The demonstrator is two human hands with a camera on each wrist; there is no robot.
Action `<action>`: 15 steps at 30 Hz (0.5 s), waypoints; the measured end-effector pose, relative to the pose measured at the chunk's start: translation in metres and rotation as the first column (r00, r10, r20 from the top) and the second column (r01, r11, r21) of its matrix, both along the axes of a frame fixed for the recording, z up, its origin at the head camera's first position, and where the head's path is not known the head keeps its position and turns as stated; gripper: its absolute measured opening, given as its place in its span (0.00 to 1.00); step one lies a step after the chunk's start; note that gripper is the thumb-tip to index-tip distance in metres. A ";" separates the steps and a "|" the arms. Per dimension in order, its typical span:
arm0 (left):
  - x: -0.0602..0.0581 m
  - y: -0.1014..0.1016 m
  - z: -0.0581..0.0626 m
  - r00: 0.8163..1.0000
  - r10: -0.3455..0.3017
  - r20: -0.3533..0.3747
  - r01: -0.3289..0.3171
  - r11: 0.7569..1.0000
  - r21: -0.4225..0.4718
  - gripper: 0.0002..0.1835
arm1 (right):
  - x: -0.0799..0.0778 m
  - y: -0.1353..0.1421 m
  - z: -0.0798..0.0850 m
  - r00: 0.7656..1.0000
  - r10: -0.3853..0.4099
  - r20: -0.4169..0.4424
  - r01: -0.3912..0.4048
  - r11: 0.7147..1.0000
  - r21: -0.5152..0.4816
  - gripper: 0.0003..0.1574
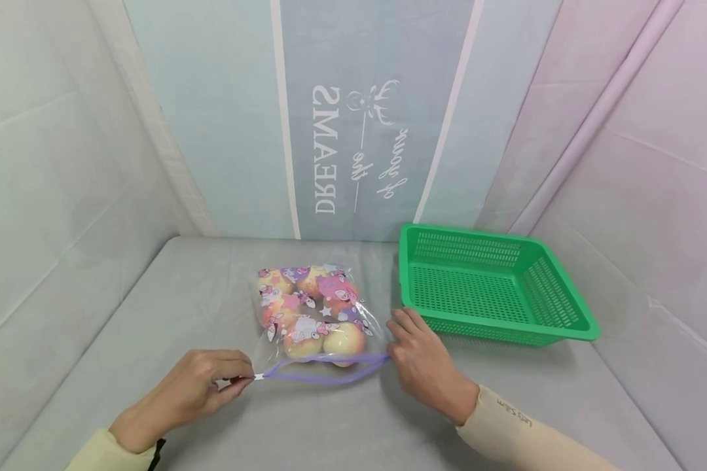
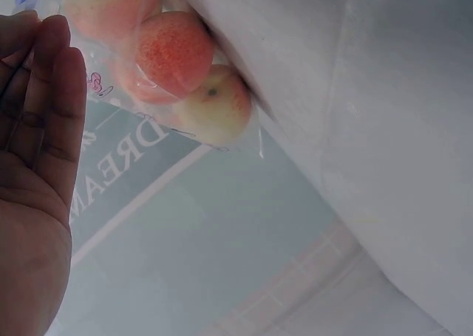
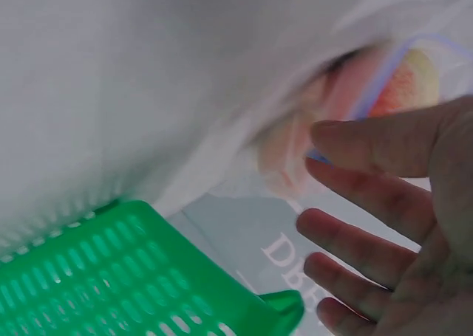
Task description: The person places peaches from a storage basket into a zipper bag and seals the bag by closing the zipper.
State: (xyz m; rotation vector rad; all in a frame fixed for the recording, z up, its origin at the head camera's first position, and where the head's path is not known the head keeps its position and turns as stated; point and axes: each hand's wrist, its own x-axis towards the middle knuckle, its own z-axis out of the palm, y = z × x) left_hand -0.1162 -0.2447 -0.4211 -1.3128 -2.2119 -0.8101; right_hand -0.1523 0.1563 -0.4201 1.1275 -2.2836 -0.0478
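A clear zip bag (image 1: 294, 301) printed with pink and purple cartoon figures lies on the grey surface. Inside are several round red-and-yellow fruits (image 1: 344, 340) that look like peaches. The bag's purple zip edge (image 1: 344, 379) faces me, its two strips spread apart in the middle. At the left end, my left hand (image 1: 191, 386) pinches the white zip slider (image 1: 259, 377) between thumb and fingers. My right hand (image 1: 421, 366) grips the right end of the zip edge; in the right wrist view its thumb (image 3: 384, 145) and index finger pinch the strip.
A green perforated plastic basket (image 1: 477, 231) stands to the right of the bag, just beyond my right hand. Pale fabric walls (image 1: 47, 163) rise on both sides. Behind hangs a blue-grey cloth (image 1: 377, 39) with mirrored white lettering.
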 end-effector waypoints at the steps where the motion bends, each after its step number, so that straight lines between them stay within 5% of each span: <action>1: 0.000 0.000 0.000 1.000 0.007 0.002 -0.007 1.000 -0.006 0.06 | 0.001 -0.001 0.002 1.000 -0.013 0.015 0.013 1.000 0.012 0.15; 7: 0.001 -0.001 0.001 0.999 0.051 0.017 -0.050 0.998 -0.036 0.18 | 0.009 -0.019 0.016 0.999 0.006 0.045 -0.004 0.998 -0.056 0.10; 12: 0.000 -0.001 0.001 1.000 0.016 -0.005 -0.016 1.000 -0.007 0.07 | 0.012 -0.044 0.019 0.995 0.101 -0.012 -0.102 0.980 -0.171 0.08; 15: 0.000 -0.001 0.001 1.000 0.026 -0.007 -0.026 1.000 -0.014 0.09 | 0.014 -0.059 0.020 0.990 0.137 -0.040 -0.142 0.970 -0.197 0.11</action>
